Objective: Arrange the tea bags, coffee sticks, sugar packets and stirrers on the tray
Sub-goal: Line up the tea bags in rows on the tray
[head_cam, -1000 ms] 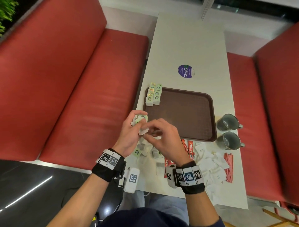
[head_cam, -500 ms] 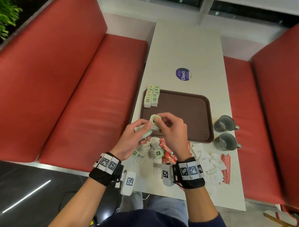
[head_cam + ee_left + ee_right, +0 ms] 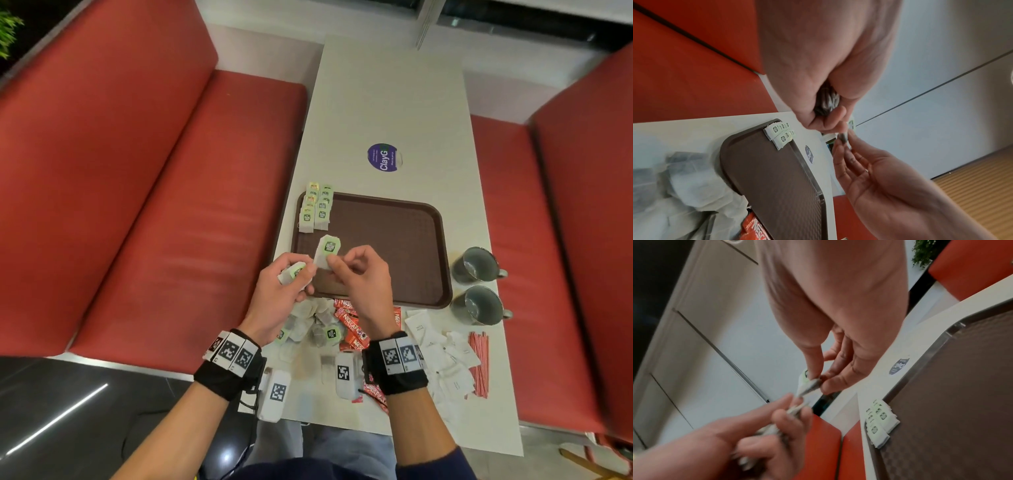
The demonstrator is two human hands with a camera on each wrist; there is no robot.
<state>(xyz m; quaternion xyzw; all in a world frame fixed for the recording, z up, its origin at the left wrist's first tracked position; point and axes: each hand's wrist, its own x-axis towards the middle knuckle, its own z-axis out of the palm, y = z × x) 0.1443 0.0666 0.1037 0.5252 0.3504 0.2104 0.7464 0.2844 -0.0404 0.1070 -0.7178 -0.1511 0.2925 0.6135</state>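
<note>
A brown tray [image 3: 394,246] lies on the white table, with two rows of green-labelled tea bags [image 3: 315,209] overlapping in its far left corner. My right hand [image 3: 356,274] pinches one tea bag [image 3: 328,250] above the tray's near left part. Close beside it, my left hand [image 3: 284,284] grips a small bunch of tea bags [image 3: 293,272]. In the left wrist view the bunch [image 3: 827,100] shows inside the curled fingers. Loose tea bags [image 3: 315,325], red coffee sticks [image 3: 352,329], white sugar packets [image 3: 442,356] and red stirrers [image 3: 479,363] lie near the table's front edge.
Two dark mugs [image 3: 476,284] stand right of the tray. A round purple sticker [image 3: 383,157] marks the table beyond it. Red bench seats [image 3: 171,205] flank the table on both sides.
Both hands have risen from the loose pile toward the tray. The right hand has pulled one tea bag out of the left hand's bunch and holds it out over the tray.
</note>
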